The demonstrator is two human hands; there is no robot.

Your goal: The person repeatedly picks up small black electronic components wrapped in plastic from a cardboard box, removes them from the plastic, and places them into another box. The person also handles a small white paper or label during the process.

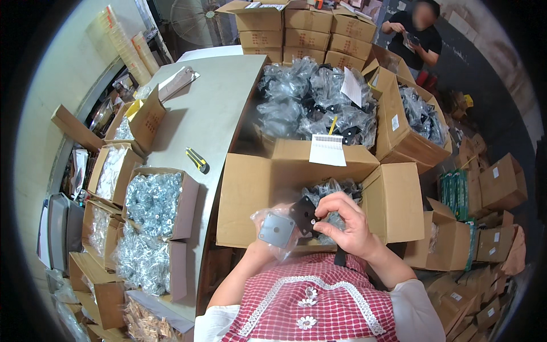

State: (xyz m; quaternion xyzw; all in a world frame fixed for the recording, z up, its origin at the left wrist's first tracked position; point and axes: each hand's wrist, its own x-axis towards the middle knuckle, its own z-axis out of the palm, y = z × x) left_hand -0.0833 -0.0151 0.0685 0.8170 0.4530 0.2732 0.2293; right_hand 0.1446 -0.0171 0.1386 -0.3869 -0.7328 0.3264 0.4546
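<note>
Because the work runs from bulk stock down to single parts, I read the scene in that order. The grey counter (pixel 211 108) carries the supply: a yellow-and-black utility knife (pixel 198 160) lies near its right edge, close to the cartons it would cut open, and open boxes of small bagged silver hardware (pixel 154 202) line its left side.

Behind the working position, a large open carton (pixel 319 102) is heaped with clear bags of black parts. It sits well apart from the hands, so I judge it to be reserve stock. A nearer open carton (pixel 268 188), flaps folded outward to keep its mouth clear, stands directly in front of the torso; a few of the same bagged parts show inside it.

Both hands are raised just above this carton's near edge. The left hand (pixel 263 242) is largely hidden behind a clear plastic bag (pixel 273 228) with a grey square plate (pixel 277 229) in it; I judge that it supports the bag from below, but I cannot tell how far its fingers are closed. The right hand (pixel 347 222) is curled, thumb and fingertips pinched on a black square plate (pixel 303 214) at the bag's mouth, edge-held so the face stays clear.

At the far right, another person (pixel 419 34) stands beside stacked cartons.
</note>
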